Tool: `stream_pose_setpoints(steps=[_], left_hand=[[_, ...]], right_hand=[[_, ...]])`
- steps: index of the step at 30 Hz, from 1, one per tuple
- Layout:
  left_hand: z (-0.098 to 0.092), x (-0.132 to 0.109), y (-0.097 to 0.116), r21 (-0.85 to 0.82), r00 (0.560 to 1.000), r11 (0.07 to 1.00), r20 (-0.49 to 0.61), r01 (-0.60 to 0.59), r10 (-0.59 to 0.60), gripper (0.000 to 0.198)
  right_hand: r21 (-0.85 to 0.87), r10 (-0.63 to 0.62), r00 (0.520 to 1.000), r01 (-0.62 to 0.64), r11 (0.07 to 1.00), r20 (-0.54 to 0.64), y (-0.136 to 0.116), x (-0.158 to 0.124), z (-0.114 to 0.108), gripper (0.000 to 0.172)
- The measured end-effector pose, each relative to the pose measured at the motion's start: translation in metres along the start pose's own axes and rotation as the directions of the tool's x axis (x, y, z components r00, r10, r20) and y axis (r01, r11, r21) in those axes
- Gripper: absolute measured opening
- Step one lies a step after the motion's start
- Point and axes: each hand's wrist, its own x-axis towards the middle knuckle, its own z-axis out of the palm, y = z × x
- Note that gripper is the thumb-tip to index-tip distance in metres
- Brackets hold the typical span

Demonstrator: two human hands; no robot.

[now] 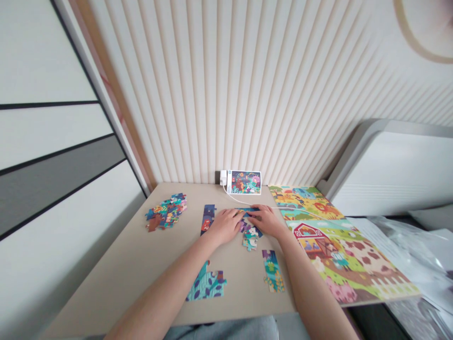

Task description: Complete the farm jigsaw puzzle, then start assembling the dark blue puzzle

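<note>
Blue jigsaw pieces (247, 212) between your fingertips, on the beige tabletop (120, 293)

Your left hand (224, 225) and right hand (265, 221) lie low and part-open, meeting over them; you cannot tell whether either grips. They look like light, stiff, thin card: take them by the edges. A joined cluster (251, 238) sits just below.

Nothing readable (the picture card (244, 182) has only tiny print).
</note>
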Motion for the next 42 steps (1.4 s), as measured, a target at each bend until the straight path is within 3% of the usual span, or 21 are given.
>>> stream_pose_setpoints(steps=[4, 8, 12, 21, 42], left_hand=[[0.001, 0.000, 0.001, 0.012, 1.000, 1.000, 0.006, 0.022, -0.022, 0.036], [0.002, 0.000, 0.000, 0.015, 0.999, 0.999, 0.015, 0.032, -0.032, 0.035], [0.001, 0.000, 0.001, 0.017, 0.999, 0.999, 0.022, 0.032, -0.033, 0.036], [0.001, 0.001, 0.003, 0.017, 0.999, 1.000, 0.035, 0.025, -0.026, 0.038], [0.005, 0.004, 0.004, 0.017, 0.998, 0.999, 0.040, 0.051, -0.052, 0.039]], right_hand=[[0.057, 0.020, 1.000, -0.020, 0.998, 0.005, 0.015, -0.004, -0.007, 0.053], [0.043, 0.051, 0.998, -0.052, 0.998, 0.032, 0.033, -0.008, -0.012, 0.041], [0.013, 0.098, 0.995, -0.099, 0.995, 0.016, 0.041, -0.009, -0.014, 0.039], [0.019, 0.023, 1.000, -0.024, 1.000, 0.010, 0.040, -0.003, -0.005, 0.037], [-0.049, 0.145, 0.988, -0.148, 0.988, -0.058, 0.033, 0.002, 0.004, 0.029]])
